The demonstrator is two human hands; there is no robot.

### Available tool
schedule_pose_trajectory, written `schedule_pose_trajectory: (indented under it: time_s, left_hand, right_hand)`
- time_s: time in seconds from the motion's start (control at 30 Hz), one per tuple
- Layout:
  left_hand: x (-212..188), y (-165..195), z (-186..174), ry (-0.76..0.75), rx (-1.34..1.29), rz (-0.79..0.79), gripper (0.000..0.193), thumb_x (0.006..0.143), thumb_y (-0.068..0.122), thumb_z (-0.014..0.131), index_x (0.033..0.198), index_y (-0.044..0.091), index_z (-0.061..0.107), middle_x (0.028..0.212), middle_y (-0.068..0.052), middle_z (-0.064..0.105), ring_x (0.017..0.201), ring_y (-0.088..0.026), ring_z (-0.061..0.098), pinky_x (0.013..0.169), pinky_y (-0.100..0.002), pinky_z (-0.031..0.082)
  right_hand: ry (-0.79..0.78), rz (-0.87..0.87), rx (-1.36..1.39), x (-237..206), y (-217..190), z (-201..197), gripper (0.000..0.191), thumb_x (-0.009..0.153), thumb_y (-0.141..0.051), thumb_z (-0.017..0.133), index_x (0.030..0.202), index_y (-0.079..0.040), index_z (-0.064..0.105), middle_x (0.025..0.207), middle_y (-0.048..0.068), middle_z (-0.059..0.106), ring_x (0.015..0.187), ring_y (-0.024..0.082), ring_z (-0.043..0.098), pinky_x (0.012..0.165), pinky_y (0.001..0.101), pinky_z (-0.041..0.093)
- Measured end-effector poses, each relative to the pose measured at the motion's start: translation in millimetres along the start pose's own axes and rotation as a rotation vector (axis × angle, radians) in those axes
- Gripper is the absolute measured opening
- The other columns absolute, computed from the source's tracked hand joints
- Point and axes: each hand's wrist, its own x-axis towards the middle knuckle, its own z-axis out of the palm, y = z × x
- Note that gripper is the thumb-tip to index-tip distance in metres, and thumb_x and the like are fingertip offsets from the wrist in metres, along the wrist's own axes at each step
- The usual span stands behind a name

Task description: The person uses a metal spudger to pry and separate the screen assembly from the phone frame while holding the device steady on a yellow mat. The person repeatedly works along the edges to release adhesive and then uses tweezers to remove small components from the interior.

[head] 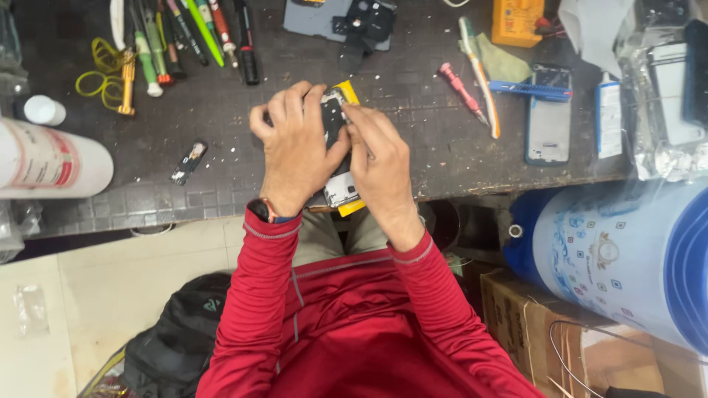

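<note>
A dark workbench (442,158) with a gridded, scuffed mat surface fills the upper part of the view, its front edge worn and chipped. Below the workbench, to the left, lies a pale tiled floor (110,287) with a black backpack (173,343) resting on it. Right of the workbench's front edge stands a large blue and white patterned drum (627,258), and beneath that drum sits a brown cardboard box (531,324). At the workbench's left edge lies a white cylinder (51,166). Light falls evenly, without hard shadows.
</note>
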Motion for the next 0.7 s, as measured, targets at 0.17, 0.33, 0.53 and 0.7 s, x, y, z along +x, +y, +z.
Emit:
schedule_pose_trajectory:
  time_s: [0.17, 0.33, 0.53, 0.7]
  left_hand:
    - [4.0, -2.4, -2.6, 0.02, 0.0, -0.009, 0.065, 0.091, 0.041, 0.072, 0.139, 0.001, 0.056, 0.138, -0.013, 0.053, 0.13, -0.031, 0.042, 0.107, -0.054, 0.023]
    - [0.0, -1.3, -8.3, 0.0, -0.025, -0.03, 0.067, 0.087, 0.041, 0.073, 0.139, 0.002, 0.056, 0.137, -0.013, 0.053, 0.13, -0.031, 0.042, 0.106, -0.054, 0.022]
    - [0.8, -1.4, -12.0, -0.022, -0.024, -0.029, 0.072, 0.081, 0.039, 0.074, 0.139, 0.0, 0.055, 0.136, -0.014, 0.052, 0.129, -0.031, 0.042, 0.106, -0.054, 0.022]
    - [3.2, -1.7, -6.2, -0.015, 0.015, -0.006, 0.066, 0.091, 0.039, 0.072, 0.142, 0.0, 0.054, 0.138, -0.013, 0.051, 0.131, -0.03, 0.042, 0.108, -0.053, 0.023]
  right_hand:
    - [0.009, -0.036, -0.066, -9.1, -12.3, -3.3, 0.029, 0.098, 0.006, 0.061, 0.127, 0.0, 0.065, 0.122, 0.019, 0.069, 0.115, 0.035, 0.069, 0.098, 0.0402, 0.057]
    - [-0.024, -0.032, -0.108, -3.4, -13.1, 1.9, 0.031, 0.097, 0.007, 0.062, 0.127, -0.001, 0.066, 0.119, 0.018, 0.069, 0.113, 0.035, 0.068, 0.097, 0.0416, 0.056]
    - [-0.04, -0.06, -0.111, -16.1, -15.1, -0.6, 0.031, 0.095, 0.008, 0.064, 0.125, -0.002, 0.066, 0.124, 0.019, 0.065, 0.119, 0.036, 0.064, 0.1, 0.0423, 0.055]
    - [-0.045, -0.068, -0.07, -9.4, -7.8, -6.4, 0.035, 0.095, 0.008, 0.063, 0.129, 0.0, 0.064, 0.13, 0.022, 0.059, 0.117, 0.036, 0.065, 0.096, 0.0393, 0.057]
